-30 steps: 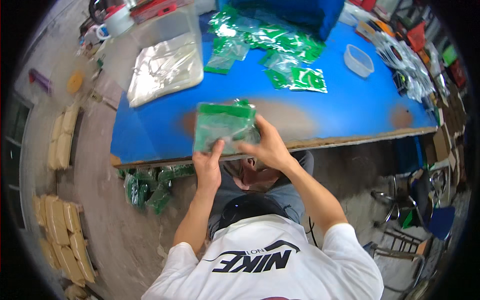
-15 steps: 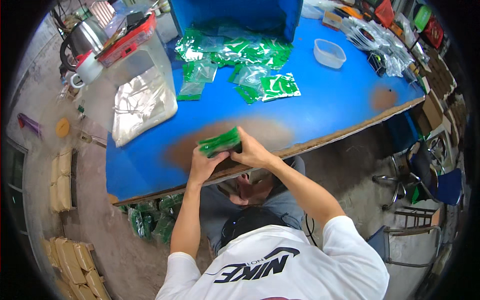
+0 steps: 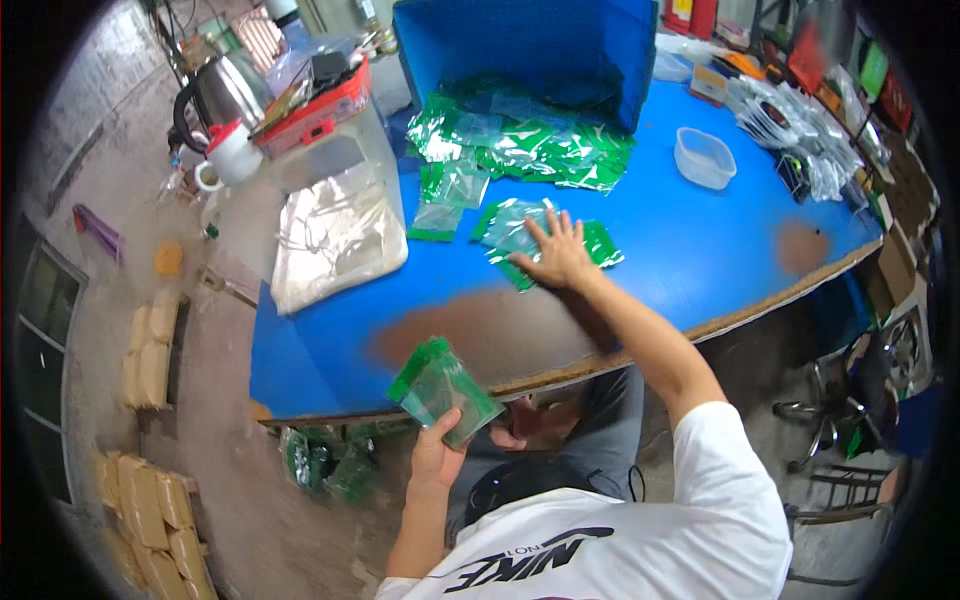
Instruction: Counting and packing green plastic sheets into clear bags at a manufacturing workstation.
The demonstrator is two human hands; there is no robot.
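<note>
My left hand (image 3: 438, 458) is closed on a stack of green and clear plastic packets (image 3: 440, 388), its thumb lying over the top one. That stack is off the table's front edge, close to my body. Further out, my right hand (image 3: 562, 258) rests with spread fingers on a few loose green and clear packets (image 3: 508, 226) on the blue table (image 3: 690, 265). Behind them, a heap of similar packets (image 3: 560, 150) spills from an open blue box (image 3: 640, 65). A smaller group of packets (image 3: 437, 218) lies left of my right hand.
A clear plastic tub (image 3: 704, 160) stands right of the box. Bagged items (image 3: 800, 125) crowd the back right. On the left are a clear bag of sheets (image 3: 340, 235), a red tray (image 3: 310, 130), a white mug (image 3: 232, 160) and a kettle (image 3: 228, 95).
Both hands held the stack together before. The left has kept it and drawn it back toward me; the right has let go and reached forward onto the loose packets. The whole view has shifted.
</note>
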